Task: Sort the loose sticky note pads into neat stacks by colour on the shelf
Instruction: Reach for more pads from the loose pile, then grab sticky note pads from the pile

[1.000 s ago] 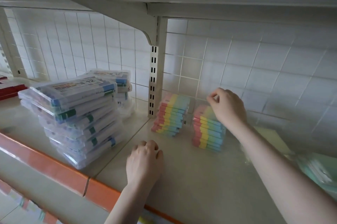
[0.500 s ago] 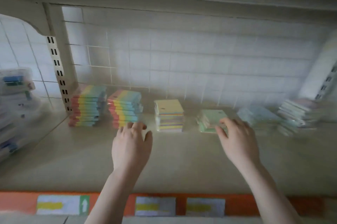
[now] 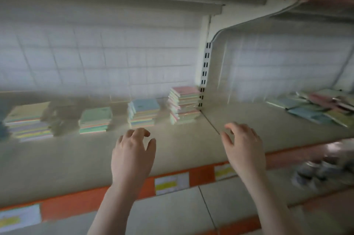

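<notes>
A white grid back panel [image 3: 115, 58] stands behind a pale shop shelf [image 3: 63, 160] with an orange front strip [image 3: 76, 206], and the whole view is blurred. On the shelf four stacks of sticky note pads stand in a row near the back: a wide stack with a cream top [image 3: 26, 120] at the far left, a low stack with a mint top [image 3: 95, 120], a stack with a blue top [image 3: 144, 112], and the tallest stack with a pink top [image 3: 183, 104] just beside the slotted upright [image 3: 206, 74]. Past the upright, far to the right, a loose heap of pads [image 3: 316, 106] lies flat and spread, not yet stacked. Both hands hover over the front of the shelf, holding nothing: the left hand [image 3: 132, 154] with fingers loosely bent near the blue-topped stack, the right hand [image 3: 244, 150] with fingers spread and relaxed. I judge that a pad is light and rather stiff as a block, and some seem wrapped in shiny film, so they may slide on each other; it is best to pinch one by two opposite edges. The price labels [image 3: 171, 184] on the strip show a yellow band, but no writing can be read.
</notes>
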The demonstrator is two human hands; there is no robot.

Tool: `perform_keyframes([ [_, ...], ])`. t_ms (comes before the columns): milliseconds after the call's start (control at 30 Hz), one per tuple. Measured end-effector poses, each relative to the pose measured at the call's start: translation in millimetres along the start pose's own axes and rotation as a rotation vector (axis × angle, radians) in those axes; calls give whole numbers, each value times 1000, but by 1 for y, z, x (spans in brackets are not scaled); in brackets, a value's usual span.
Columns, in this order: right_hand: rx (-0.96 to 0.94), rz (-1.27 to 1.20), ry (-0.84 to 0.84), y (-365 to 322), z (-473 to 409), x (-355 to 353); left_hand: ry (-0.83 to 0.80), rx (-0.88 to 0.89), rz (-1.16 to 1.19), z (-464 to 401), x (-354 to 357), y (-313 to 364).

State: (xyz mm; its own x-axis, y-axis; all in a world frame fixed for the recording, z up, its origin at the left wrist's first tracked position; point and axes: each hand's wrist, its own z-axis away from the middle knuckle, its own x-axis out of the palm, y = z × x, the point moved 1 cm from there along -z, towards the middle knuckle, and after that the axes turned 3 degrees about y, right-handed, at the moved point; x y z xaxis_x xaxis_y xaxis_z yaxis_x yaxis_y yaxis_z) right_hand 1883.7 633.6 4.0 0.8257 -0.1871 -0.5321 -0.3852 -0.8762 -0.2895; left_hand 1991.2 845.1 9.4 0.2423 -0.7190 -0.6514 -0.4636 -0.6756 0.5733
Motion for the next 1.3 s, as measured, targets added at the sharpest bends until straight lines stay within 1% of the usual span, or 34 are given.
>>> perform_keyframes([
  [133, -6, 56, -32, 69, -18, -10, -54, 52, 1, 6, 41, 63],
  [333, 95, 102, -99, 172, -41, -9, -113, 144, 0, 0, 107, 136],
  [400, 99, 109, -128, 194, -51, -9, -134, 157, -5, -4, 121, 151],
  [567, 130, 158, -122, 280, -87, -3, -181, 200, 6, -21, 183, 212],
  [733, 193, 148, -94, 354, -121, -2, -207, 221, 5, -37, 227, 270],
  [867, 186, 148, -79, 405, -143, -3, -234, 197, -35, -39, 257, 304],
  [1033, 223, 86, -161, 476, -158, 1, -235, 134, -80, -20, 300, 342],
  [1200, 144, -52, -260, 530, -168, 0, -221, 28, -107, 12, 348, 395],
  [1300, 77, -105, -273, 554, -169, 1, -210, 20, -118, 20, 379, 424],
])
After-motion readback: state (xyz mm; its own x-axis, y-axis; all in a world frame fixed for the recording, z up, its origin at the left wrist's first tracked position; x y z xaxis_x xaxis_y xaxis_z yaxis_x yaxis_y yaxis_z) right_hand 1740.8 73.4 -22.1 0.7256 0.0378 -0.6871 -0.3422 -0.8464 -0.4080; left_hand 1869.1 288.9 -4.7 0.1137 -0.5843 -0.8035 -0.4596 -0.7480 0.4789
